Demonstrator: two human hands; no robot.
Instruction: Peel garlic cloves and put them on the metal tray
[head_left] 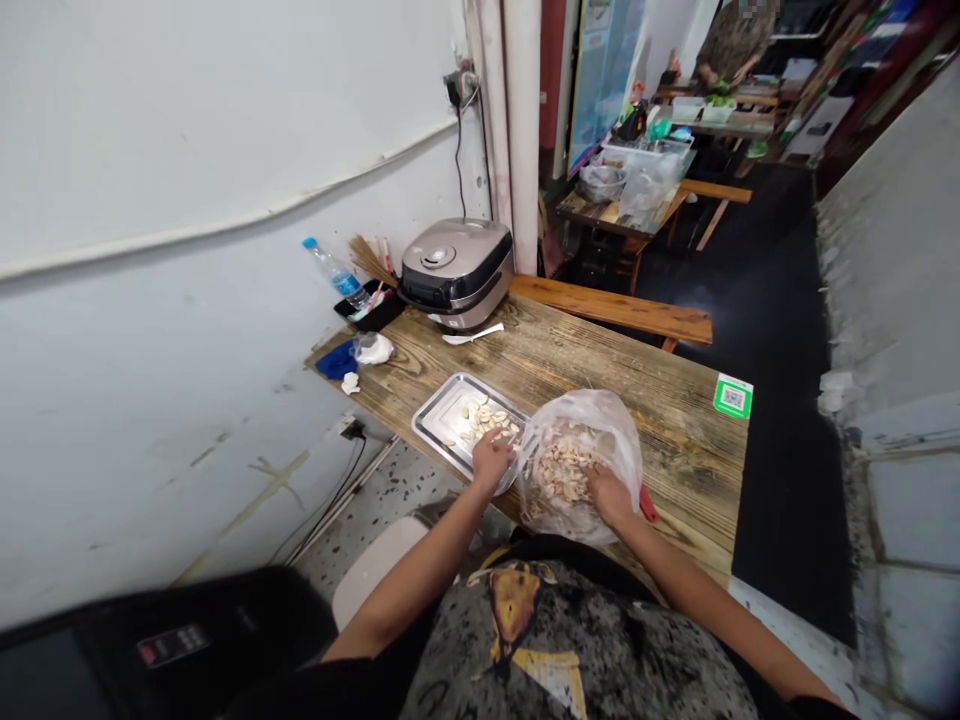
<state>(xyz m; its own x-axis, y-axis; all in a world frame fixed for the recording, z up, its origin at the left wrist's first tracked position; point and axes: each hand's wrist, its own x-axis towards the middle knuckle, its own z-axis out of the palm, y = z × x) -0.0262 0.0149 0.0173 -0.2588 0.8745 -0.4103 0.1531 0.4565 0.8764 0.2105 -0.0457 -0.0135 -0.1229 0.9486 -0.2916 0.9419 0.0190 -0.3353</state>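
Note:
A clear plastic bag (626, 440) stands wide open on the wooden table, holding many pale, pinkish pieces that look like garlic cloves (562, 465). My right hand (611, 497) reaches into the bag, its fingertips among the cloves and partly hidden. To the left, a shallow metal tray (431, 415) carries several cream-coloured peeled cloves (480, 412). Over the tray's right end, beside the bag, is my left hand (491, 460), its fingers drawn together; what they hold is too small to make out. A red handle (647, 505) sticks out from beside the bag.
A rice cooker (457, 270) sits at the table's back, with a white knife (472, 335) before it. A water bottle (337, 275) and a small bag of white stuff (373, 348) are at the left. Behind are a bench (615, 310) and another person (739, 50).

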